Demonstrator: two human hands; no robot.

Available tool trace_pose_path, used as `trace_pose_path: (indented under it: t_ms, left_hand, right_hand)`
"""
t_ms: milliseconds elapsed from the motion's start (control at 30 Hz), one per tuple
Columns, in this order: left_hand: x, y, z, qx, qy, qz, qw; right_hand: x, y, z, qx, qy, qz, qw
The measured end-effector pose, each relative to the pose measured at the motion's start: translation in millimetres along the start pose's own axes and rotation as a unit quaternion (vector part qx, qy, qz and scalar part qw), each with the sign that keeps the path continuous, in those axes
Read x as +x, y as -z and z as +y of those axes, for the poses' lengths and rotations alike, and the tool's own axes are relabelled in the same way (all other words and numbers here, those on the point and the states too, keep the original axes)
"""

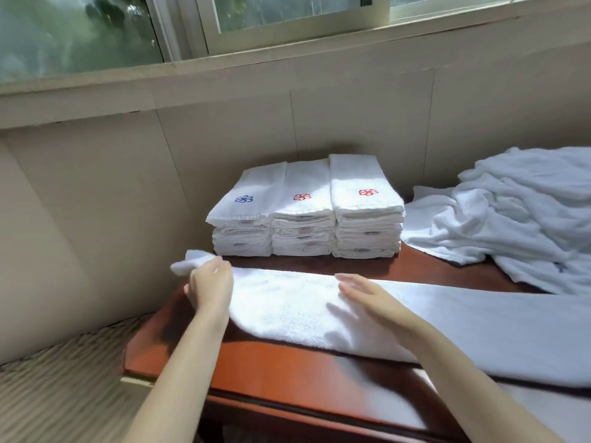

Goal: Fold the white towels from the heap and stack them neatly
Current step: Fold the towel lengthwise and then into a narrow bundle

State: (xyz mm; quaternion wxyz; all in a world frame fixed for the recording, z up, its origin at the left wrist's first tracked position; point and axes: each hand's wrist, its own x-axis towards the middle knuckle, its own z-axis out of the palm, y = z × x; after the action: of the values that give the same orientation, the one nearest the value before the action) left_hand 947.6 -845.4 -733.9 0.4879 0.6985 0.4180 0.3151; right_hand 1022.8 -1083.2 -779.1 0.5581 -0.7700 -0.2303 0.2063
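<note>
The towel [287,302] runs left to right along the worktop's [256,372] front edge. My left hand [209,284] grips its left end; my right hand [367,298] lies flat, fingers straight, over its middle.

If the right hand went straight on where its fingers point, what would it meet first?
Probably the middle stack of folded towels, after the right hand crosses the far edge of the spread towel and a strip of table; depth is unclear.
</note>
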Motion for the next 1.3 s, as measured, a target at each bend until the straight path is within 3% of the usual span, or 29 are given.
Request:
trace_pose_path:
  t_ms: [33, 100, 200, 233, 300, 400, 467, 533, 667, 800, 900, 1000, 1167, 1300]
  left_hand:
    - [-17.2, -6.8, 9.9, 0.053, -0.112, -0.031, 0.992]
    - [-61.2, -23.2, 26.2, 0.054, -0.279, -0.15, 0.947]
    - [-128.3, -40.3, 32.4, 0.069, -0.351, -0.448, 0.819]
    - [-138.5, -44.9, 27.4, 0.073, -0.354, -0.493, 0.791]
    - [-139.4, -51.1, 17.9, 0.068, -0.358, -0.471, 0.803]
    - [-116.8, -50.0, 9.6, 0.1, -0.359, -0.31, 0.875]
    - [-99.6, -49.1, 4.2, 0.141, -0.34, -0.213, 0.905]
    - [-88.6, -51.7, -3.1, 0.163, -0.298, -0.175, 0.924]
    - [-89.5, -74.7, -14.5, 0.226, -0.254, -0.256, 0.905]
    - [-116.7, -103.4, -17.1, 0.264, -0.251, -0.356, 0.86]
    - [-132.6, -121.6, -13.6, 0.282, -0.271, -0.349, 0.852]
    - [-139.6, -131.9, -6.6, 0.286, -0.234, -0.315, 0.874]
    - [-132.9, -137.8, 1.8, 0.284, -0.151, -0.301, 0.898]
    - [-136.1, -143.7, 4.5, 0.258, -0.116, -0.343, 0.896]
  right_hand:
    - [-4.6, 9.1, -6.5, 0.149, -0.013, 0.023, 0.988]
    - [-13.3, 37.0, -12.8, 0.313, -0.059, 0.078, 0.945]
    - [-31.2, 74.6, -7.4, 0.405, -0.101, 0.087, 0.905]
    - [-36.9, 82.2, -3.6, 0.409, -0.101, 0.091, 0.902]
    - [-44.0, 88.6, 9.1, 0.334, -0.136, 0.14, 0.922]
    - [-41.3, 86.2, 20.4, 0.122, -0.137, 0.198, 0.963]
    - [-35.2, 84.4, 26.1, 0.039, -0.117, 0.222, 0.967]
    - [-38.3, 89.2, 25.3, 0.018, -0.111, 0.232, 0.966]
    - [-58.3, 134.9, 16.3, 0.047, -0.072, 0.262, 0.961]
    - [-95.1, 191.6, 20.3, 0.103, -0.075, 0.366, 0.922]
    - [-112.3, 213.7, 44.0, -0.057, -0.166, 0.434, 0.884]
    - [-121.9, 212.5, 57.3, -0.158, -0.221, 0.38, 0.884]
    - [-134.8, 216.4, 58.5, -0.058, -0.125, 0.381, 0.914]
    - [-145.9, 239.9, 51.3, 0.029, -0.027, 0.487, 0.872]
